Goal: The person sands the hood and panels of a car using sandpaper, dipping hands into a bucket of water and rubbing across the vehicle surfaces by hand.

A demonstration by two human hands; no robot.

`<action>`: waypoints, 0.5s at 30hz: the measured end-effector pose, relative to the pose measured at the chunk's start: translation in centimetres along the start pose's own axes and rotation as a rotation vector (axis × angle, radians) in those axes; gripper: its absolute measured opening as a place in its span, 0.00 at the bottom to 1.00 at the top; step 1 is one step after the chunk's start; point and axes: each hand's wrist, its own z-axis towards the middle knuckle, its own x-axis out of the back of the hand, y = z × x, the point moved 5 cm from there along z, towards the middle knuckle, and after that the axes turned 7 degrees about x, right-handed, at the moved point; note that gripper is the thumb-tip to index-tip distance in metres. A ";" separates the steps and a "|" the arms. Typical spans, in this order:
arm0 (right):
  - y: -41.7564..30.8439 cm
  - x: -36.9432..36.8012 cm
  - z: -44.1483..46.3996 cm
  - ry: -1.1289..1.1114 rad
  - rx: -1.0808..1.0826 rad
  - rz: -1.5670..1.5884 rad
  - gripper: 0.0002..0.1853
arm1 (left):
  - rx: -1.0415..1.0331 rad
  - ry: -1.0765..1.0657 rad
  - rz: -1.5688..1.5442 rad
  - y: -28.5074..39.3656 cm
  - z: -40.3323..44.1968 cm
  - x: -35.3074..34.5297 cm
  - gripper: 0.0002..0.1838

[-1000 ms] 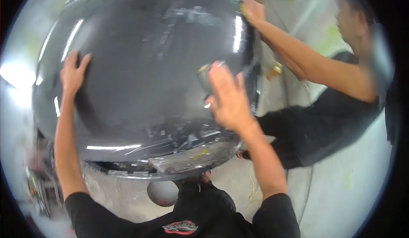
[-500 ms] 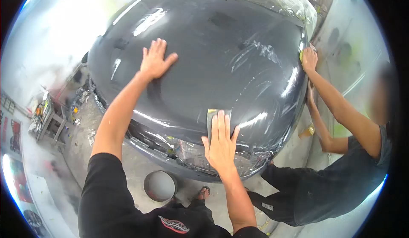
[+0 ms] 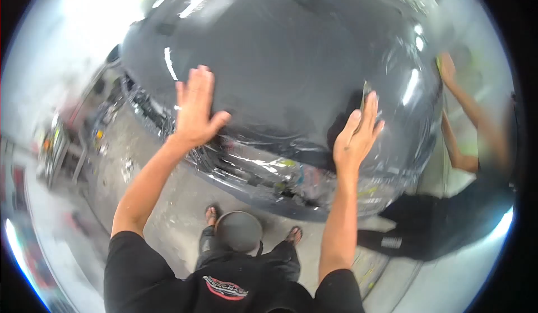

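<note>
A large, dark grey, glossy car hood (image 3: 274, 60) fills the upper middle of the view. My left hand (image 3: 196, 108) lies on its front left part, fingers spread, holding nothing. Over the right part of the hood is my right hand (image 3: 357, 130), turned partly on edge, with a thin flat pad (image 3: 366, 90) against its fingers. The pad shows edge-on, and its face is hidden. Clear plastic film (image 3: 263, 164) covers the front end below the hood's edge.
At the right a co-worker in dark clothes (image 3: 448, 223) has a hand (image 3: 446, 69) at the hood's side, with something yellow-green. A round bucket (image 3: 239, 231) stands between my feet. A cluttered metal stand (image 3: 70, 153) is at the left.
My right hand and the pad have moved right across the hood, and the pad has tilted from flat to edge-on. My left hand is nearer the hood's front edge. The view has shifted.
</note>
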 end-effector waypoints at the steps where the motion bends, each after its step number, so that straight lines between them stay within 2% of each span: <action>1: -0.4 -0.1 -0.3 0.028 -0.004 -0.032 0.28 | -0.007 0.016 -0.026 -3.3 0.5 0.3 0.55; 4: -2.5 -1.0 -0.2 -0.004 0.000 -0.342 0.27 | 0.021 0.012 -0.094 -10.1 3.6 1.3 0.54; 5: -2.4 -1.0 -0.2 0.000 0.001 -0.371 0.27 | -0.008 -0.054 -0.088 -10.8 4.5 1.7 0.53; 8: -1.3 -0.6 -1.0 0.036 -0.017 -0.336 0.26 | -0.156 -0.042 -0.117 -10.3 8.0 1.4 0.52; 12: -1.2 -0.1 -1.1 0.133 -0.063 -0.295 0.25 | -0.289 -0.089 -0.050 -3.7 14.4 -0.1 0.54; 15: -0.3 0.1 -1.5 0.175 -0.136 -0.313 0.27 | -0.478 -0.048 -0.146 5.6 17.0 -1.7 0.54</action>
